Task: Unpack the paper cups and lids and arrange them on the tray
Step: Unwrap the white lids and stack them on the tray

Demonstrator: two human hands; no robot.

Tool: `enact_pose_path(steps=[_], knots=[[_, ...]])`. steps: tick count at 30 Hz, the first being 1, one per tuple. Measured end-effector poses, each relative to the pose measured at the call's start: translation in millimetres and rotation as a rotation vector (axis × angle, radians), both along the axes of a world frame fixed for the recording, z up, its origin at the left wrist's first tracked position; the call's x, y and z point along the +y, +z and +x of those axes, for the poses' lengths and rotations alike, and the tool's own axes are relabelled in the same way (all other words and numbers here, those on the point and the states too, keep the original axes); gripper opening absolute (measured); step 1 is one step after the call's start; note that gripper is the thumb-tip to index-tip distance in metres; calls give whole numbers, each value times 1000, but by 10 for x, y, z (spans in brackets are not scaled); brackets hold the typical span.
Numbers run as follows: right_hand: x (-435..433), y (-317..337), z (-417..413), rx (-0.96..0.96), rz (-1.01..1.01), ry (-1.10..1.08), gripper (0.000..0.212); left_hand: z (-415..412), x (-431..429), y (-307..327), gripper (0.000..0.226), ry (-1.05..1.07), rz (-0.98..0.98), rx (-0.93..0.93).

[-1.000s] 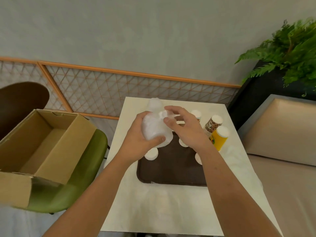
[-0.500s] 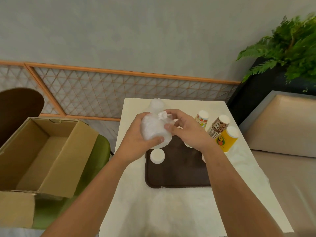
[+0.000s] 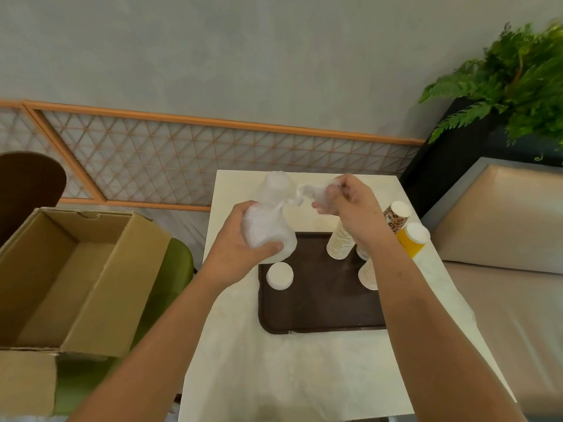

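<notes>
Head view: left hand (image 3: 240, 251) clamped the lid bag (image 3: 268, 226) over the tray's (image 3: 320, 312) far-left corner while right hand (image 3: 350, 205) pinched its loose neck, likely to open it beside the cups (image 3: 340, 242).

The tray (image 3: 320, 315) lies on the table (image 3: 274, 376) before me. On the tray: a lid (image 3: 279, 276) at its left, cup stacks (image 3: 340, 243) at its right (three, I think). Beyond the tray's right edge stand capped stacks (image 3: 412, 239). Left of it, the box (image 3: 100, 293).
</notes>
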State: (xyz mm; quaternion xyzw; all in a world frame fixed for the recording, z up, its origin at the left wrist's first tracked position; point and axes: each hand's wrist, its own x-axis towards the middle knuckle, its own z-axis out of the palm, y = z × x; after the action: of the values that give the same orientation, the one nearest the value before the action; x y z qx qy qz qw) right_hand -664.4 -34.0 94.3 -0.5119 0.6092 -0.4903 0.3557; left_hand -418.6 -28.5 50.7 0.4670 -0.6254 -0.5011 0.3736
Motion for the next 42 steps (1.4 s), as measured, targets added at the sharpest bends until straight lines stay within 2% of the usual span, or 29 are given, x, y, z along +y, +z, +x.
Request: enact_pose_path(steps=[2,7,10,12,14,16,18,20,23,25,27,32,34,39,42], knots=[[-30,44,-10,-94,5,-42,13,19,-14,-16,76,2,10,-7],[-109,102,-43,-197,-19,-168,16,41,-23,-68,76,-19,39,-24],[-157,81,-44,-382,-109,-289,19,22,-17,-103,73,-21,47,7],[-147,38,-43,-337,-53,-435,31,5,-15,-113,71,-2,54,48],[-66,-35,30,-154,34,-506,38,-5,-27,-127,69,26,55,69],[64,-178,226,-36,40,-473,36,-17,-49,-142,70,51,50,81],[197,-377,446,-16,66,-348,26,-49,-61,-153,70,57,34,83],[306,-528,608,-106,172,-196,21,-92,-52,-152,73,39,38,84],[384,-555,652,-374,229,-35,25,-121,-13,-147,82,-60,110,93],[397,-520,601,-383,191,65,26,-110,-2,-164,85,-130,141,88],[377,-502,535,-288,162,113,25,-97,2,-192,85,-170,147,73],[347,-501,435,-167,111,69,8,-116,29,-183,89,-214,196,178],[355,-520,447,-155,108,36,8,-142,34,-200,86,-231,232,217],[410,-533,576,-146,84,-72,12,-238,80,-186,38,-111,413,440],[423,-544,607,-257,57,-238,11,-259,100,-144,39,-89,377,415]])
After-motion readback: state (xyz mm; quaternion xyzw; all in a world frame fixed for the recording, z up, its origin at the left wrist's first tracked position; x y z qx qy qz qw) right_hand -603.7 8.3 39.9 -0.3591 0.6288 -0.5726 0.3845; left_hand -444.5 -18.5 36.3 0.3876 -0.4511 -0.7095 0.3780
